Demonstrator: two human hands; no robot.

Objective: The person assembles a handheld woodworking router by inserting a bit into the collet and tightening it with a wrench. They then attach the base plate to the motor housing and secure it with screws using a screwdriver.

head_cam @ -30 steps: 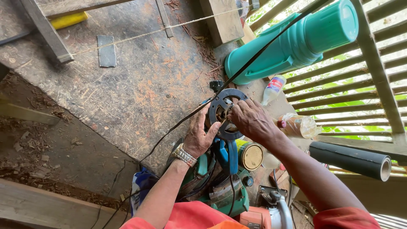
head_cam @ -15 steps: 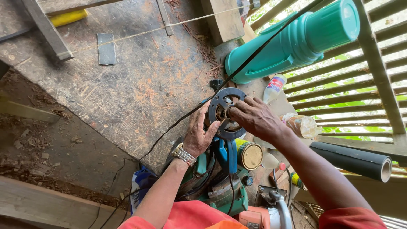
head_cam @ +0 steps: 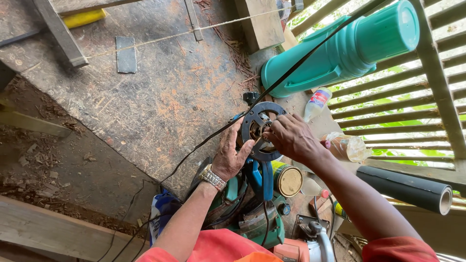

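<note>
Left hand [head_cam: 231,157] grips the side of the round black motor housing [head_cam: 260,130], which sits just below the teal flask [head_cam: 340,51]. Right hand [head_cam: 290,138] pinches something tiny at its center, can't tell what.

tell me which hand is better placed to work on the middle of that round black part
Probably the right hand: its fingertips already sit at the hub of the round black part. The left hand grips the part's lower left rim, steadying it.
</note>
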